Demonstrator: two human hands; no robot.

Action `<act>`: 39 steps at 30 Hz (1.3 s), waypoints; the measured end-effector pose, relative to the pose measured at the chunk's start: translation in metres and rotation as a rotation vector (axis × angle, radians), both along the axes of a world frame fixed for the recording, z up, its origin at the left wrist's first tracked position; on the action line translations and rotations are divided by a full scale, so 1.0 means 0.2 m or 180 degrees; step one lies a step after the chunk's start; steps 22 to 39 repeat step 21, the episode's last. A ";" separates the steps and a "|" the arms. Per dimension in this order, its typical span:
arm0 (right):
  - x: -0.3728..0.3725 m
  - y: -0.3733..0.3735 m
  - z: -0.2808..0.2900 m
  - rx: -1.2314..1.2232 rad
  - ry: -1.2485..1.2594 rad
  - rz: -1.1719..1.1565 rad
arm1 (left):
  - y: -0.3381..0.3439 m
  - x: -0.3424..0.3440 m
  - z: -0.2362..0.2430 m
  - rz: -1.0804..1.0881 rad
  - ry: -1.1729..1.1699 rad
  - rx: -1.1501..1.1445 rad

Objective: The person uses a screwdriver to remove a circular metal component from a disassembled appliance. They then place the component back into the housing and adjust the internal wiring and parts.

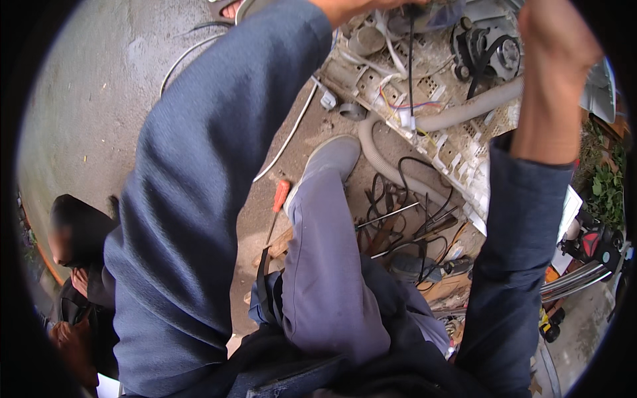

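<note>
Both my arms reach forward to the top edge of the head view. Only the wrist and a strip of my left hand [358, 6] show, over the far end of an opened, dirty white appliance [458, 142]. My right hand [556, 33] is at the appliance's right side; its fingers are cut off by the edge. What either hand holds is hidden. Between them sits a dark motor with a round pulley [508, 56]. A grey corrugated hose [474, 109] crosses the base, and a thin black cable [411, 73] hangs over coloured wires [405, 103].
An orange-handled screwdriver [281, 195] lies beside my shoe [335, 156]. Tangled black cables and tools [405, 219] lie between my leg and the appliance. A white cord with a plug [327, 98] runs along the ground. Another person [79, 278] is at the lower left.
</note>
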State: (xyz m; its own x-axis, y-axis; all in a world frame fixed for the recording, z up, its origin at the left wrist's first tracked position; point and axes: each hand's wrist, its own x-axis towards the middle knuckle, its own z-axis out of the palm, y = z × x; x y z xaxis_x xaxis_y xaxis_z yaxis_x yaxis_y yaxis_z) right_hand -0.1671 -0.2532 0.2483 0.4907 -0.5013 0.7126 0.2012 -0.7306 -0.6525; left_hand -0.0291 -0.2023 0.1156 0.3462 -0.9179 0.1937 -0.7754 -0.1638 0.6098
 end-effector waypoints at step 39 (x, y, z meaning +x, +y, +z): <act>-0.46 1.41 -1.43 0.0948 0.3810 0.2024 | 0.01 -0.02 0.09 -0.0048 0.0185 0.0282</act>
